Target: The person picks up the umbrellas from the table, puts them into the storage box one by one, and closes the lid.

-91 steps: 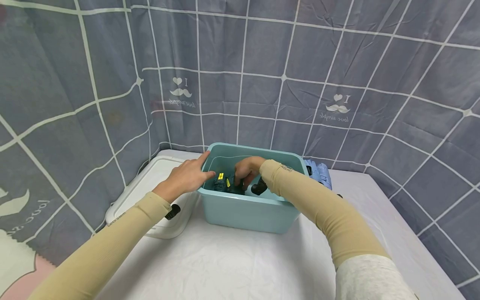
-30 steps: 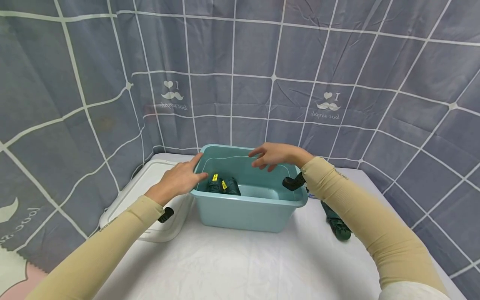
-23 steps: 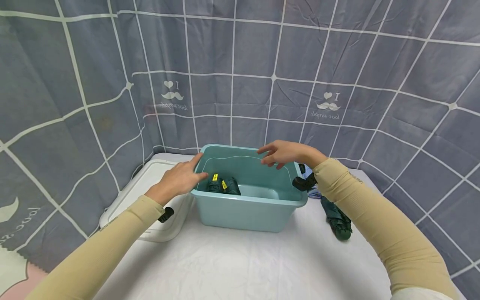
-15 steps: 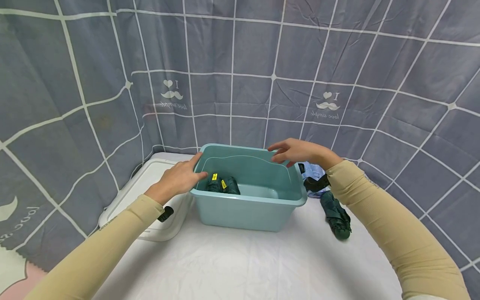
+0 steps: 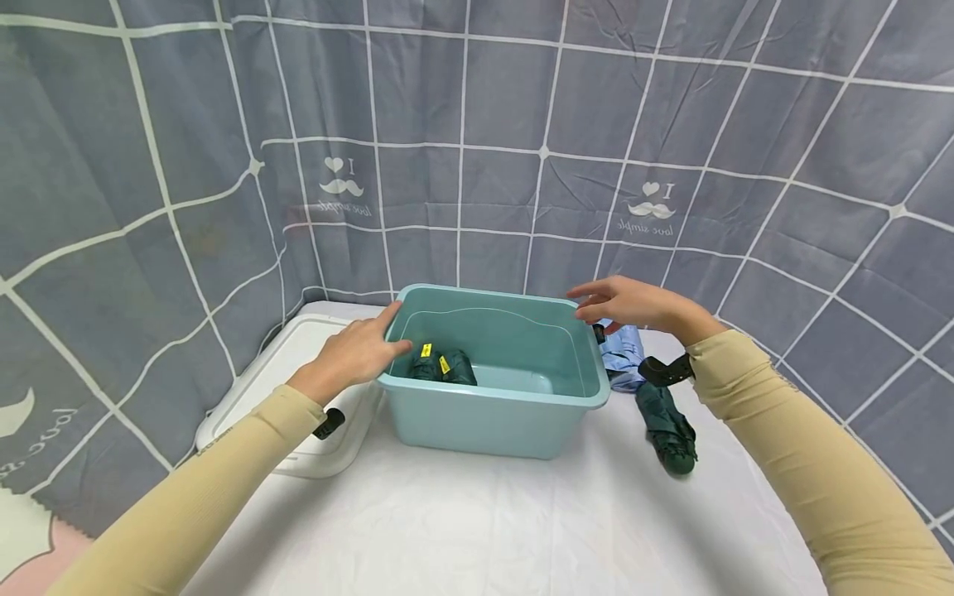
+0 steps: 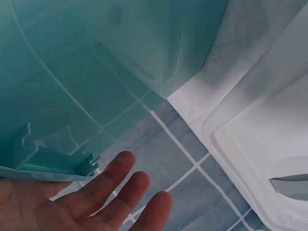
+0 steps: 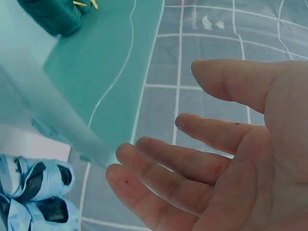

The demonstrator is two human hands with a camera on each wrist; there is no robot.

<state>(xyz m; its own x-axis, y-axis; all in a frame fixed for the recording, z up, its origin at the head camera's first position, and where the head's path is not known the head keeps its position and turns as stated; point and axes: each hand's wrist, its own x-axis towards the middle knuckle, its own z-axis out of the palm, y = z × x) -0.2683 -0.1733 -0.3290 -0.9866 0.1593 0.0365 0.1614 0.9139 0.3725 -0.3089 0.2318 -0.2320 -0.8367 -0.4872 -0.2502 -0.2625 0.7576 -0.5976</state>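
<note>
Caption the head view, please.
Left hand at a teal bin with two green bundles inside; empty right hand near its other end.

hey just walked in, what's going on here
A person has their left hand on the left rim of a teal bin, while their right hand is near its right end, holding nothing. Two dark green bundles with yellow tags lie inside the bin. Outside, to its right, are light blue bundles and another dark green one. A white lid lies to the left, off the bin.
</note>
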